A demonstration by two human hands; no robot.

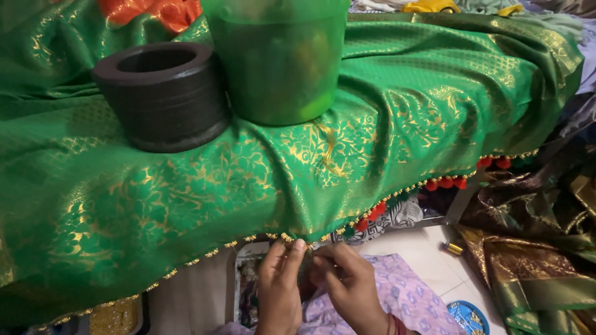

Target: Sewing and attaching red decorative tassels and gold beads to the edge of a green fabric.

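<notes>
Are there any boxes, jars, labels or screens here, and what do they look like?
No labels, signs or screens show.
Green tub: see-through plastic, round, standing on the green and gold cloth.
Black ring block: round, hollow, left of the tub and touching it.
Gold spool: small, on the floor, right of the right hand.
Blue round lid: flat, bottom right on the floor.

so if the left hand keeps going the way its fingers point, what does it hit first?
The left hand points up the frame, fingertips already at the beaded gold edge of the green brocade cloth. Straight on, it would likely press into that draped cloth; depth is unclear.
</notes>
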